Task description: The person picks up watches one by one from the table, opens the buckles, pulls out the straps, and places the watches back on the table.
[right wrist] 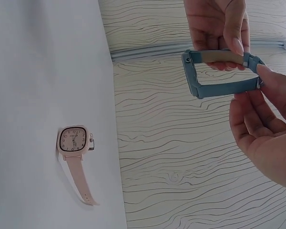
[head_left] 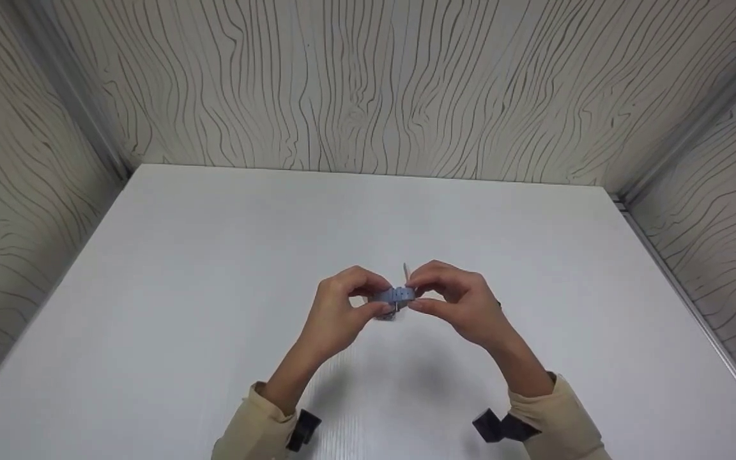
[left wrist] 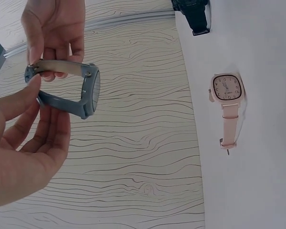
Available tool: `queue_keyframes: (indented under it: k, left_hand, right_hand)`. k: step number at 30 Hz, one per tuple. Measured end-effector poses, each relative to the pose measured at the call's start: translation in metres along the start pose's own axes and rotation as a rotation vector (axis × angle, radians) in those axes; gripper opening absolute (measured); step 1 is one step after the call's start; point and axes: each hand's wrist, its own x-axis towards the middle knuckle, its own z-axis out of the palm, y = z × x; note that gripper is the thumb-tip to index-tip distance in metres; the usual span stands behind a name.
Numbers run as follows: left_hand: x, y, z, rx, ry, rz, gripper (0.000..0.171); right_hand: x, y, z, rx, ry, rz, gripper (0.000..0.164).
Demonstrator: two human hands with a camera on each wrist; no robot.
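A blue-grey wristwatch (head_left: pixel 401 294) is held up between both hands, its strap forming a loop joined near the buckle. My left hand (head_left: pixel 336 311) pinches one side of the strap by the joint; its thumb and fingers also show in the left wrist view. Opposite it, my right hand (head_left: pixel 464 300) pinches the strap's other side between thumb and fingers. The watch case (right wrist: pixel 189 74) hangs out at the far end of the loop, its dial turned edge-on. In the head view, fingers hide much of the strap.
A pink square-faced watch (left wrist: pixel 227 88) lies face up on the white table (head_left: pixel 214 255), its strap stretched out. Part of a black watch (left wrist: pixel 195 16) shows at the top of the left wrist view. Wood-patterned panels (head_left: pixel 355 83) wall the table's back and sides.
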Motion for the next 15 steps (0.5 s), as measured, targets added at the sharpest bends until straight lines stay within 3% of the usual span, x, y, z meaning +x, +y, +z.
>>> queue_keyframes:
  k: [7,15]
  left_hand:
    - [-0.0003,-0.0001,0.0005,-0.014,-0.008,0.007,0.017]
    - [-0.0012,-0.0014,0.0014,-0.048,-0.064,-0.025,0.020]
  right_hand:
    - [0.0010,-0.0001,0.0021,-0.022,-0.007,-0.024,0.023]
    - [0.0008,-0.0011,0.0044,-0.032,0.026,-0.034,0.021]
